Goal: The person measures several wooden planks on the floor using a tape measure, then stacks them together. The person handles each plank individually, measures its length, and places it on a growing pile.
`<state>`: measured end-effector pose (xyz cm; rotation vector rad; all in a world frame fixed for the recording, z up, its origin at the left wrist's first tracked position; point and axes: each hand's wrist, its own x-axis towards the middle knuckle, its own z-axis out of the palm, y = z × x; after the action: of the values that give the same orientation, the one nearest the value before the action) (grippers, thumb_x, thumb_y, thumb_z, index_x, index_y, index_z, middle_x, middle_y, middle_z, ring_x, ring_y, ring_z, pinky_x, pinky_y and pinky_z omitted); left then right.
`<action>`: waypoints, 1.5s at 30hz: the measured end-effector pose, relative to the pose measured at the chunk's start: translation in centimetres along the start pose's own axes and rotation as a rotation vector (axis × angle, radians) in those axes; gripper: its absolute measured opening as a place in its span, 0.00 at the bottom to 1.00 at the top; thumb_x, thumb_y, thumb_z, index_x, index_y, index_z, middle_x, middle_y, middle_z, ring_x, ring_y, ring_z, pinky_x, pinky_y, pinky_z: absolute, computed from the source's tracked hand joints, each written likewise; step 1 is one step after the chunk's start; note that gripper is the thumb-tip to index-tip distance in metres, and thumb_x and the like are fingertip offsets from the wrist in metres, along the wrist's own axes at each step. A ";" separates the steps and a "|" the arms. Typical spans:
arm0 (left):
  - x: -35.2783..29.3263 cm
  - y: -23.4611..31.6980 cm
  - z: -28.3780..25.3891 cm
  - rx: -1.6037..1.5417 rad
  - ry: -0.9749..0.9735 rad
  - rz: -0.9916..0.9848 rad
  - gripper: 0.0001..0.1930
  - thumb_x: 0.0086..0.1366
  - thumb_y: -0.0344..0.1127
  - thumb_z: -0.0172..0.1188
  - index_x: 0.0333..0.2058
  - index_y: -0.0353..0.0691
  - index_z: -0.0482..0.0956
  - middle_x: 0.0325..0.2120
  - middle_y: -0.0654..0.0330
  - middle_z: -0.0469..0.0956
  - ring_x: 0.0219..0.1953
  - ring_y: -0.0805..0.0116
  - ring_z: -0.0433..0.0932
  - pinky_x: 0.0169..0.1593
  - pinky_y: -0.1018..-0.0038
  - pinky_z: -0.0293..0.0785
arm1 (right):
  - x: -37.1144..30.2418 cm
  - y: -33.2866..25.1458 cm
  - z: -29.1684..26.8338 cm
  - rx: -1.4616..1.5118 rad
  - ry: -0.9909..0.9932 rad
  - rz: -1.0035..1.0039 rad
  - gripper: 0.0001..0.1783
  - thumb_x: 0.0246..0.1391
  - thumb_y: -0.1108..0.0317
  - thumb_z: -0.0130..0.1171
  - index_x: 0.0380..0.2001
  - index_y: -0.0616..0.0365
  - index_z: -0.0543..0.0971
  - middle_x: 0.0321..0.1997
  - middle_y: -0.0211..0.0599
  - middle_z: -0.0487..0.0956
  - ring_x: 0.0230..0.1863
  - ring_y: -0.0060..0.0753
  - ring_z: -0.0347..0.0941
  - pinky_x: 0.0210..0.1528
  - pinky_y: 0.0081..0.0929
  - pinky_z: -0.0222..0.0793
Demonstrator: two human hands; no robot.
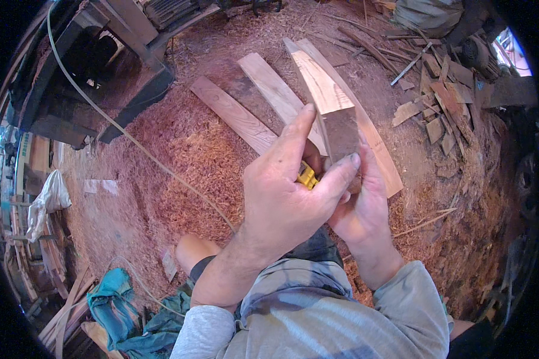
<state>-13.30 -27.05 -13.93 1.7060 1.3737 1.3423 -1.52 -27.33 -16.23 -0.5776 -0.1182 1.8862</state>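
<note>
My left hand (281, 179) is curled round a small yellow object with dark parts (307, 175), possibly a tape measure, mostly hidden by the fingers. Its index finger points along the near part of a thick wooden board (326, 84), and its thumb reaches across toward the board's end. On the right side, my right hand (365, 197) is closed on that near end, holding it up from below. The board's upper face is pale and lit, while the part nearest me is in shadow. My hands are close together, and the left partly covers the right.
Beyond my hands, a reddish plank (236, 113), a paler plank (278, 90) and a long plank (374, 134) lie on shavings (197, 167). Offcuts (443, 107) are heaped at right. A cable (126, 131) crosses the left, near a dark machine (138, 102). Green cloth (117, 311) lies lower left.
</note>
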 end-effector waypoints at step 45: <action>-3.2 -25.8 17.0 -0.938 -0.511 -1.159 0.20 0.68 0.49 0.58 0.48 0.38 0.78 0.39 0.62 0.82 0.35 0.74 0.80 0.37 0.72 0.78 | -5.1 -3.3 -19.8 -0.266 0.263 -0.106 0.38 0.52 0.54 0.61 0.62 0.58 0.63 0.58 0.43 0.73 0.58 0.46 0.71 0.58 0.46 0.71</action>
<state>-6.94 -19.27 -43.34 0.3751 0.8801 0.5822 11.50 -34.34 -30.68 -0.9771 -0.2249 1.6871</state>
